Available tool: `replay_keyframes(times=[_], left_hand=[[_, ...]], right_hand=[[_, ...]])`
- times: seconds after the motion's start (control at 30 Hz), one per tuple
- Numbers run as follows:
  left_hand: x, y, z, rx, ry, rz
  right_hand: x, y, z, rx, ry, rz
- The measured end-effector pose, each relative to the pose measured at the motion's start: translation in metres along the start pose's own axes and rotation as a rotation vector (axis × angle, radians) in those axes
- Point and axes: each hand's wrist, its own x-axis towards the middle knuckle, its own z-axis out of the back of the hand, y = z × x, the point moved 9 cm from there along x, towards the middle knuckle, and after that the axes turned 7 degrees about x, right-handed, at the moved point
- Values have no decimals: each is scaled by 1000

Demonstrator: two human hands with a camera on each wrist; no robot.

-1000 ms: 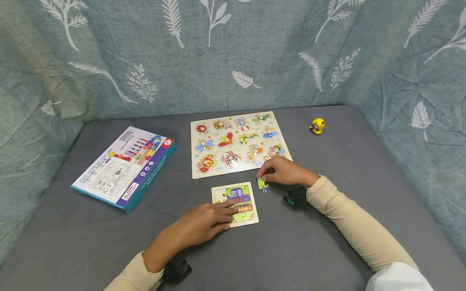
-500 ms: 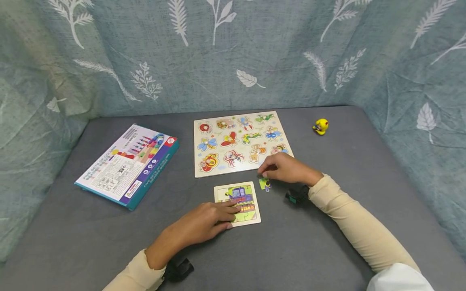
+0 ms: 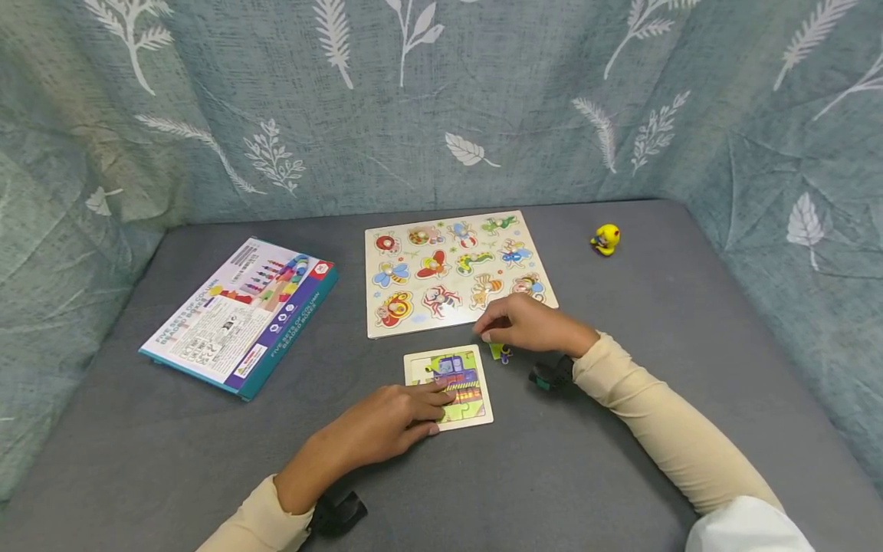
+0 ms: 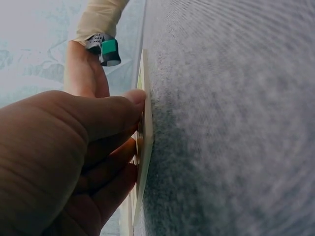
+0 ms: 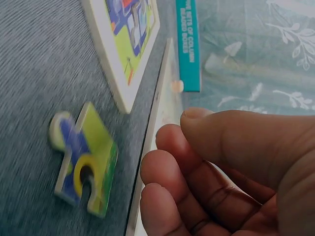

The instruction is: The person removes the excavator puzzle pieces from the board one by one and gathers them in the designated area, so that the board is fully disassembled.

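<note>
On the table, the puzzle is touched by the left hand, fingers extended, seemingly for steadiness; off the puzzle's far right corner, the piece lies unheld beside the right hand, loosely curled and empty.

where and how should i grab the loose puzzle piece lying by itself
Pinching the loose jigsaw piece from above looks best, between its tab side and the plain straight edge opposite, which faces the insect peg puzzle. It is thin and lies flat on the gray tabletop, so its edges offer the likeliest hold.
</note>
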Motion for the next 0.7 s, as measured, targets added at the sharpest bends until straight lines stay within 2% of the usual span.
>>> replay_keyframes(times=[0.2,0.53,0.7], left_hand=[[0,-2,2,26,-17,-18],[1,-3,2,34,2,1],[0,-4,3,42,-10,-6]], right_hand=[[9,5,-10,4,26,10],[22,12,-29,17,69,12],[26,17,-37,9,104,43]])
